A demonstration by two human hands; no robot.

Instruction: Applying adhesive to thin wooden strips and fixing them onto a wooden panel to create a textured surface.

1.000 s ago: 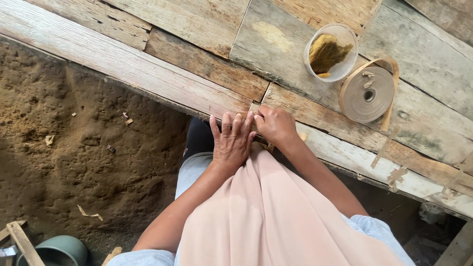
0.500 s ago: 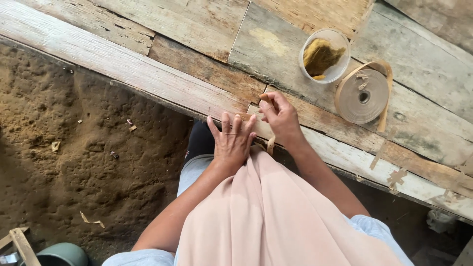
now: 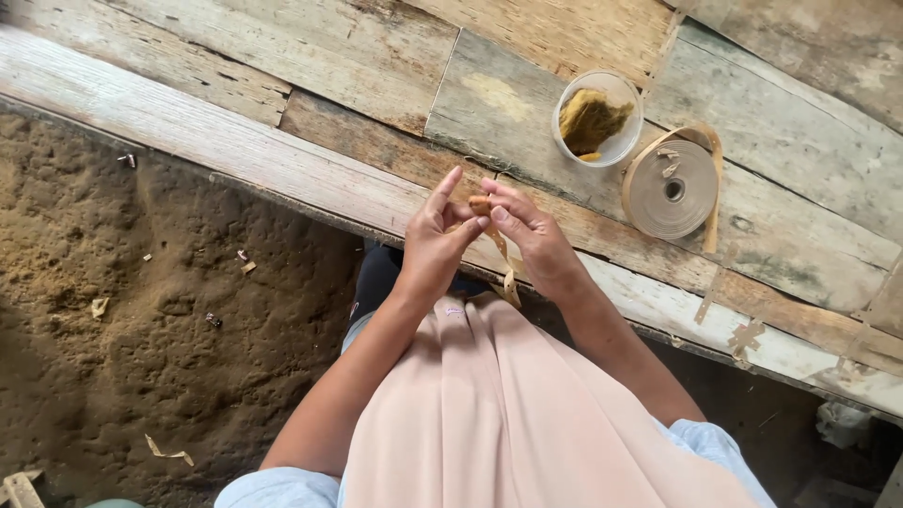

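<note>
My left hand (image 3: 435, 246) and my right hand (image 3: 532, 243) meet in front of me, just above the edge of a worn wooden plank platform (image 3: 310, 113). Together their fingertips pinch a small brown rolled piece (image 3: 480, 203). A thin tan strip (image 3: 504, 265) hangs down from it towards my lap. My left index finger sticks up. A peach cloth (image 3: 527, 414) covers my lap below the hands.
A clear plastic cup (image 3: 596, 119) with yellow-brown fibrous stuff stands on the planks beyond my hands. Right of it lies a coiled roll of tan strip (image 3: 672, 188) with a loose end. Brown dirt ground (image 3: 141, 310) with scraps lies to the left.
Both hands have lifted off the plank edge and come together. They now pinch a small brown piece with a strip dangling from it. The camera has moved closer.
</note>
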